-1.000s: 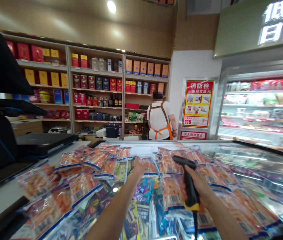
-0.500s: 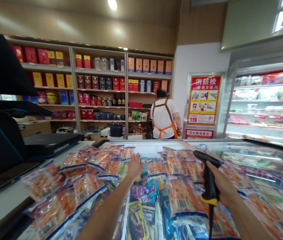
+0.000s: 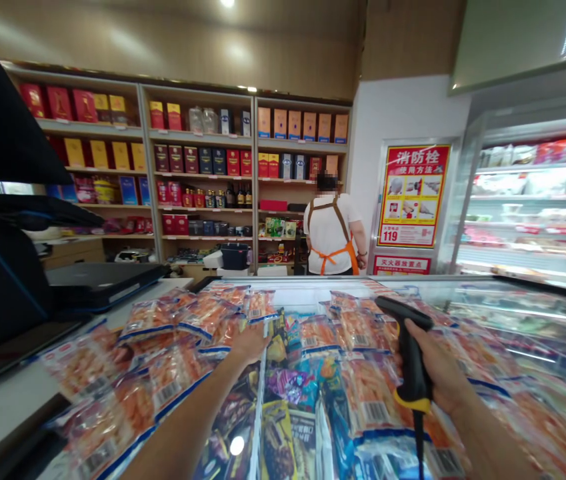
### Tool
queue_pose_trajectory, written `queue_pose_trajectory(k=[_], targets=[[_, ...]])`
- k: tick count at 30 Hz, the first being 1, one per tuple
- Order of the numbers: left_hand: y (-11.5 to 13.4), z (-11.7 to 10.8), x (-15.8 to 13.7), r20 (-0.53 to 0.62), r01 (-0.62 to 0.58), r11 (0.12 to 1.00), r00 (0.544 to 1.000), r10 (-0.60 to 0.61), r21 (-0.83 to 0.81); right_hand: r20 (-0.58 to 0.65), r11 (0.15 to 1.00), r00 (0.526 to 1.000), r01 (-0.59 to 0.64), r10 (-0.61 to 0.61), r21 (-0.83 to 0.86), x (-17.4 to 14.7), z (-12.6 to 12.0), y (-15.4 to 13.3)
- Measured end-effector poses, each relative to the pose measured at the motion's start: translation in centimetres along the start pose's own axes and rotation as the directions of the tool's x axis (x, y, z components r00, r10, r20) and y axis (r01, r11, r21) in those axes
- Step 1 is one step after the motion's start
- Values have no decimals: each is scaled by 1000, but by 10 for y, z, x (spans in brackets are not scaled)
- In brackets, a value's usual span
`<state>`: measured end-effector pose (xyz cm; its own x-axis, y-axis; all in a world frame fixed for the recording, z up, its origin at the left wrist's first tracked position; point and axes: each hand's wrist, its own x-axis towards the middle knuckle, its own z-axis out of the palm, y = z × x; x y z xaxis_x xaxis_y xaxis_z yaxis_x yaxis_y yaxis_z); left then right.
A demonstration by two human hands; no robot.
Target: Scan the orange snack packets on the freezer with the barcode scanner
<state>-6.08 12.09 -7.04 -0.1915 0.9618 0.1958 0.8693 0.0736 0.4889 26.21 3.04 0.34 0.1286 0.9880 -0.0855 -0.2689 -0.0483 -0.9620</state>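
Note:
My right hand (image 3: pixel 425 373) is wrapped around the grip of a black barcode scanner (image 3: pixel 415 363) with a yellow band. The scanner hangs above packets of orange-pink food, its cable running down. My left hand (image 3: pixel 250 343) reaches into the freezer beside its white divider (image 3: pixel 259 407). Its fingers look closed and partly hidden, just below a clear food packet (image 3: pixel 261 303) with a blue edge; I cannot tell if they grip that packet. Ice-cream wrappers (image 3: pixel 277 437) lie in the compartment right of the divider.
More food packets (image 3: pixel 97 420) are piled on the left. A black checkout machine (image 3: pixel 7 267) stands at far left. Behind the freezer, a person in an orange-tied apron (image 3: pixel 331 233) faces shelves of boxed goods (image 3: pixel 203 163). A lit display fridge (image 3: pixel 537 200) is at right.
My left hand has drawn back and to the left, its spread fingers now closed near the packet. My right hand has shifted slightly left with the scanner. The camera view has moved a little.

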Motion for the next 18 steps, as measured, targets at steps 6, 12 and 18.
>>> queue_pose_trajectory(k=[6, 12, 18], targets=[[-5, -15, 15, -74, 228, 966, 968, -238, -121, 27, 999, 999, -38, 38, -1, -8, 7, -1], [2, -6, 43, -77, 330, 885, 924, -373, -328, 61, 994, 992, -106, 106, -13, -3, 4, 4], [7, -6, 49, -19, 208, 731, 957, -290, -650, 130, 989, 980, -148, 148, -11, -9, 12, 4]])
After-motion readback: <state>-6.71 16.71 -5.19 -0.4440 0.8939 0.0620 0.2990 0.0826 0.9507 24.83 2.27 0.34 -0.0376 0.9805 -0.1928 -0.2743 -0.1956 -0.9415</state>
